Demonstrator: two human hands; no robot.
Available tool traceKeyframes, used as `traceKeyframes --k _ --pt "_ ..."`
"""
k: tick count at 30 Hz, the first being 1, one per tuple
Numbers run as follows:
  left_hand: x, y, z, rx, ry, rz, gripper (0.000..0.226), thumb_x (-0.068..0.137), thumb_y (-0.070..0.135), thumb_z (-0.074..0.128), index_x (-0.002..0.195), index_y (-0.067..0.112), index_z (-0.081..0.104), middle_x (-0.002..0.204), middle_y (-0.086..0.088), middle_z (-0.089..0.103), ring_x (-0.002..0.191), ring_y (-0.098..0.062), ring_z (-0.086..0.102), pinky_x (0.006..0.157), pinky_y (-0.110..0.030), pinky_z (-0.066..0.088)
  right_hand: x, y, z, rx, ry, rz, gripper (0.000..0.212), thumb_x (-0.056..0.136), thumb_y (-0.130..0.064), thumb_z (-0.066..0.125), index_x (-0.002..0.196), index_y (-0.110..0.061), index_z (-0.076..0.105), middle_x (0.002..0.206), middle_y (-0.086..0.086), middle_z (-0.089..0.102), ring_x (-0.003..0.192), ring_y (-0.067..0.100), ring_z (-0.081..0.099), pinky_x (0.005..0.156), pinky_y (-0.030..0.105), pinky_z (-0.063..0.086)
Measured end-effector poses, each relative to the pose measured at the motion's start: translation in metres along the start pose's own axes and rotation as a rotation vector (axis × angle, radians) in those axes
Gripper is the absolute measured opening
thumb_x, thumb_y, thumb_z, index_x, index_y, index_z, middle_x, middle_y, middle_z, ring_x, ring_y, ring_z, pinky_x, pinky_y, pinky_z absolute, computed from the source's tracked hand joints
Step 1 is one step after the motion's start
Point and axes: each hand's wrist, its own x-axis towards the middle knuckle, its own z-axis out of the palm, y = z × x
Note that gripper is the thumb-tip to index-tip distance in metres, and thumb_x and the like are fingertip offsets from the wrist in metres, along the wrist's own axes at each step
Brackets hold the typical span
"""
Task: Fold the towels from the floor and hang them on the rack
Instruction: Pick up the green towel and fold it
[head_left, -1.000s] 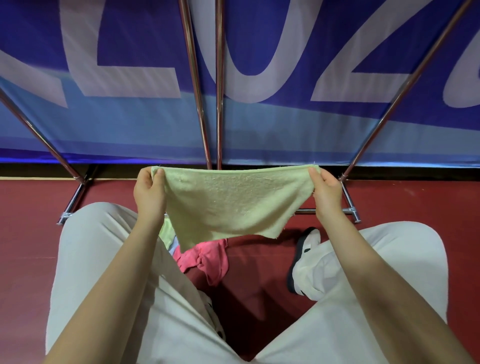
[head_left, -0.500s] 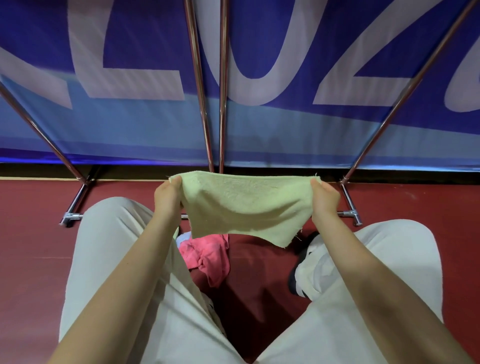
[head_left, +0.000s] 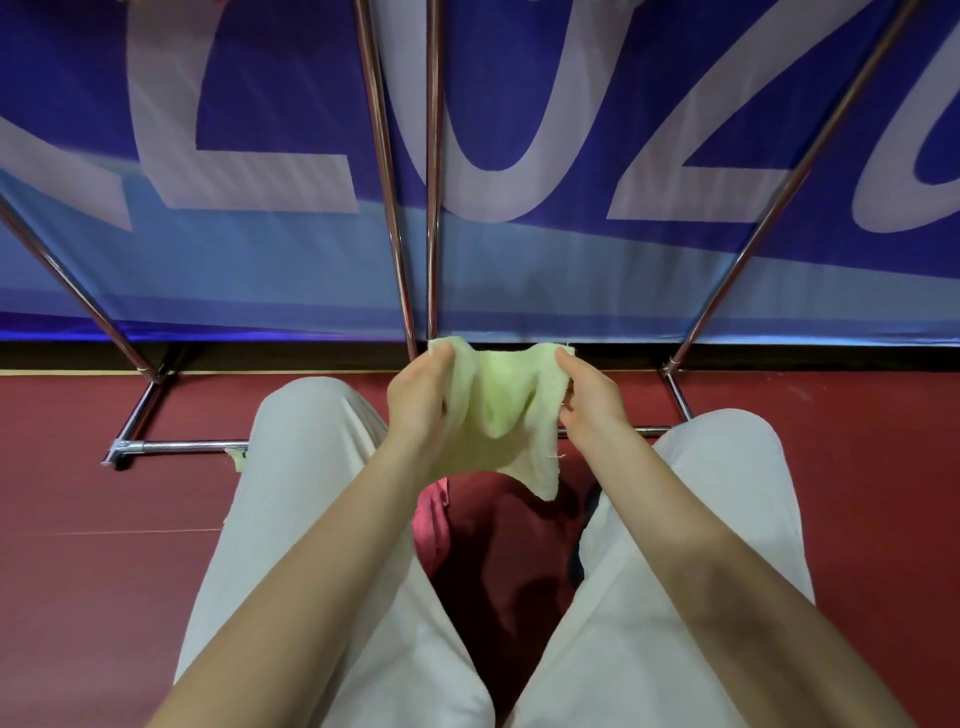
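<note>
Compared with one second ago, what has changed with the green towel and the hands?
Both hands moved toward each other: left hand, right hand. The green towel, stretched flat before, now sags folded between them. Both still pinch its top corners. The pink towel stays on the floor.

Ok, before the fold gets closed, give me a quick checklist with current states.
1. Left hand pinches a top corner of the yellow-green towel: ok.
2. Right hand pinches the other top corner: ok.
3. Towel off the floor: ok.
4. Corners brought together: not ok, a gap remains.
5. Lower edges aligned: not ok, one tail hangs lower.
6. Free space on the rack top rail: cannot tell, out of view.
</note>
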Motion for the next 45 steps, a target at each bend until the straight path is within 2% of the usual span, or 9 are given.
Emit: traceKeyframes --k 4,8,11,18,24,30,33,37,45 --pt "-0.011 -0.008 0.014 0.055 -0.072 0.084 0.015 0.091 0.028 0.062 0.087 0.03 0.076 0.095 0.006 0.073 0.085 -0.012 0.06 0.077 -0.027 0.047 -0.017 0.005 0.013 -0.026 -0.042 -0.073 0.018 0.089 -0.019 0.064 0.105 -0.011 0.07 0.089 0.007 0.064 0.083 0.022 0.056 0.074 0.03 0.048" --pt "-0.023 -0.009 0.029 0.067 -0.147 0.176 0.025 0.097 0.021 0.052 0.098 0.035 0.072 0.124 0.01 0.066 0.111 -0.017 0.063 0.096 -0.037 0.047 -0.03 0.007 0.023 -0.036 -0.121 -0.197 0.016 0.092 -0.017 0.061 0.102 -0.01 0.071 0.098 0.013 0.072 0.089 0.024 0.067 0.084 0.036 0.053" --pt "-0.026 -0.008 0.036 0.038 -0.159 0.181 0.027 0.1 0.018 0.047 0.104 0.036 0.068 0.121 0.001 0.068 0.099 -0.015 0.066 0.082 -0.03 0.052 -0.033 0.008 0.026 -0.161 -0.109 -0.351 0.015 0.092 -0.02 0.061 0.084 -0.015 0.072 0.084 0.01 0.068 0.08 0.021 0.062 0.077 0.036 0.05" --pt "-0.019 -0.015 0.039 0.039 -0.202 0.186 0.031 0.101 0.022 0.042 0.118 0.02 0.067 0.114 0.0 0.071 0.108 -0.018 0.066 0.096 -0.04 0.051 -0.032 0.007 0.026 -0.306 -0.103 -0.557 0.02 0.095 -0.018 0.056 0.082 -0.012 0.071 0.073 -0.001 0.066 0.07 0.008 0.058 0.068 0.025 0.048" --pt "-0.012 -0.015 0.033 -0.009 -0.191 0.087 0.024 0.097 0.016 0.047 0.091 0.011 0.07 0.076 -0.001 0.065 0.069 -0.012 0.06 0.057 -0.021 0.045 -0.026 0.013 0.024 -0.597 -0.246 -0.675 0.022 0.096 -0.013 0.052 0.105 -0.019 0.071 0.091 -0.007 0.064 0.079 0.003 0.061 0.077 0.022 0.053" --pt "-0.01 -0.022 0.037 0.006 -0.171 0.05 0.027 0.095 0.014 0.047 0.077 0.014 0.066 0.072 -0.002 0.062 0.07 -0.015 0.055 0.065 -0.029 0.044 -0.012 0.004 0.015 -0.766 -0.141 -0.8 0.018 0.084 -0.013 0.066 0.099 -0.021 0.067 0.079 -0.004 0.057 0.07 0.011 0.051 0.071 0.024 0.047" --pt "-0.009 -0.02 0.035 0.0 -0.156 0.054 0.029 0.094 0.014 0.047 0.075 0.016 0.068 0.084 -0.009 0.067 0.082 -0.021 0.06 0.08 -0.04 0.049 -0.005 0.002 0.012 -0.805 -0.153 -0.823 0.032 0.081 -0.021 0.072 0.112 -0.026 0.065 0.091 -0.008 0.052 0.084 0.012 0.052 0.076 0.02 0.044" --pt "-0.01 -0.017 0.034 -0.009 -0.145 0.032 0.027 0.095 0.01 0.046 0.088 0.011 0.072 0.093 -0.013 0.071 0.088 -0.024 0.064 0.09 -0.044 0.051 -0.006 0.004 0.011 -0.804 -0.181 -0.877 0.018 0.082 -0.018 0.071 0.1 -0.021 0.073 0.098 -0.006 0.058 0.099 0.016 0.055 0.084 0.027 0.046" --pt "-0.006 -0.016 0.033 -0.065 -0.138 -0.043 0.025 0.098 0.01 0.045 0.089 0.009 0.068 0.083 -0.006 0.069 0.08 -0.018 0.064 0.077 -0.033 0.052 -0.008 0.006 0.013 -0.79 -0.089 -1.066 0.007 0.082 -0.01 0.069 0.087 -0.013 0.074 0.092 -0.011 0.061 0.099 0.005 0.054 0.091 0.018 0.042"
